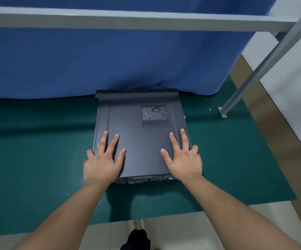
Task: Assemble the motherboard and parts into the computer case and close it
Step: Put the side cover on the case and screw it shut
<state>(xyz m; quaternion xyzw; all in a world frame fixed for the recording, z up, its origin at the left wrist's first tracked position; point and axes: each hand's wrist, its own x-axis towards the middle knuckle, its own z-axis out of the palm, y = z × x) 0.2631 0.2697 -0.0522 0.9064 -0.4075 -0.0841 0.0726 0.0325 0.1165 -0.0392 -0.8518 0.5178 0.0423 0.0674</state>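
Now both flat, spread hands, left hand (102, 164) and right hand (184, 162), press the dark grey metal side panel (138, 141) onto the computer case, probably to seat it closed on the green mat (38, 150).

You stand over a green mat (38, 141) backed by a blue cloth (110, 60), grey frame (146, 20) above, white wall (290, 60) on your right, pale floor (191, 231) below.

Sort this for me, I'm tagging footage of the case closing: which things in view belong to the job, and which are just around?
Job:
computer case
side panel
left hand, flat on the panel
right hand, flat on the panel

Just around:
green mat
blue curtain
metal frame leg
small screw
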